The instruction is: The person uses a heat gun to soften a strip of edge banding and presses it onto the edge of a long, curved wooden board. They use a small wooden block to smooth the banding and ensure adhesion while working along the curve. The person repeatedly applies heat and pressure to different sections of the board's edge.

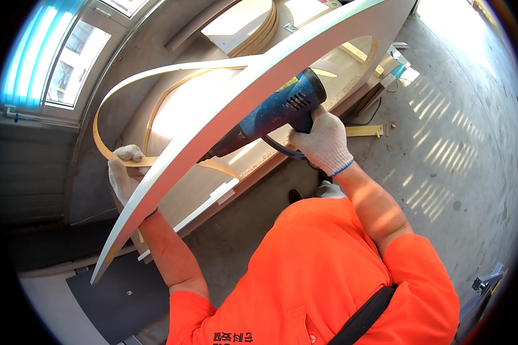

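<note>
A large, narrow curved white panel (pixel 204 126) stands tilted across the middle, with a cut-out in its upper right part. My right hand (pixel 323 141), in a white knit glove with a blue cuff, grips a blue heat gun (pixel 285 106). The gun's dark nozzle reaches down and left to the panel's inner side. My left hand (pixel 121 175), also gloved, is closed on a thin edge banding strip (pixel 97 129) between thumb and fingers, partly hidden behind the panel. The strip loops up from there and back to the panel, pale outside and tan inside.
Below the panel is a workbench (pixel 193 198) with a white strip (pixel 207 204) along its near edge. Stacked curved boards (pixel 253 31) lie at the back. A window (pixel 77 63) with a blue curtain is at far left. Wood offcuts lie on the concrete floor (pixel 443 190).
</note>
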`<state>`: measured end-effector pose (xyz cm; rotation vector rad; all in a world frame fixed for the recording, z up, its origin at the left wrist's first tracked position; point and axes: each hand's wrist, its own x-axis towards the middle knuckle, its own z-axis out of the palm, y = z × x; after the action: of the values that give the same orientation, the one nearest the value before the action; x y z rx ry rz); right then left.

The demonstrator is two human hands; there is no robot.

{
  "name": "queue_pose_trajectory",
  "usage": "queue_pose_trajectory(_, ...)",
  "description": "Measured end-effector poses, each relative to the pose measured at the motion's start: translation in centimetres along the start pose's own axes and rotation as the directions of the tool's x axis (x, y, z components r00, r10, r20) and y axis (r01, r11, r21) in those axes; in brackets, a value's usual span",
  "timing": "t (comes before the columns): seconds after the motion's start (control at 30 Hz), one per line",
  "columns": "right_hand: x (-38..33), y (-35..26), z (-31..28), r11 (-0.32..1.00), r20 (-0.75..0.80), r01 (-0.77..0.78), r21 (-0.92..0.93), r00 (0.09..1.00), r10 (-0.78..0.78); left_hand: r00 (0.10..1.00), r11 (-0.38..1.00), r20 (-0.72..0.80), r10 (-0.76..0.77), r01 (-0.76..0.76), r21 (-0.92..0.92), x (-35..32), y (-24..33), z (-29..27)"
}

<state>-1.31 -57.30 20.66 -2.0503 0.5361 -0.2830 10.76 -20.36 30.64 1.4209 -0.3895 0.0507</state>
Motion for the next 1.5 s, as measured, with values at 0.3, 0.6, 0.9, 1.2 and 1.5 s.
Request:
queue_pose_trajectory(0.3, 0.0, 0.4, 0.1, 0.999, -0.009, 0.033, -0.02, 0.999, -0.033, 1.0, 1.0, 0.001, 0.009, -0.009, -0.018, 0.3, 0.1, -0.2)
queue_pose_trajectory(0.6, -0.2, 1.3, 0.3, 0.997, 0.0, 0.024, -0.074, 1.0, -0.024, 0.999, 0.999, -0.03, 0.036, -0.037, -0.019, 0.4, 0.0, 0.5)
queue_pose_trajectory(0.9, -0.5, 2.7, 0.7, 0.986, 0.027, 0.032, -0.166, 0.999, -0.028, 1.0, 0.999, -0.017, 0.009, -0.008, 0.04, 0.3, 0.3, 0.1)
queue_pose_trajectory(1.2, -1.3, 4.9, 2.0, 0.994, -0.036, 0.084, -0.076, 0.996, -0.087, 0.999, 1.0, -0.045, 0.004, -0.004, 0.009, 0.2, 0.6, 0.7)
queue_pose_trajectory(1.5, -1.8, 7.0, 3.4, 0.995, 0.007, 0.068, -0.073, 0.998, -0.068, 1.0, 1.0, -0.023, -0.007, 0.007, -0.019, 0.5, 0.2, -0.2)
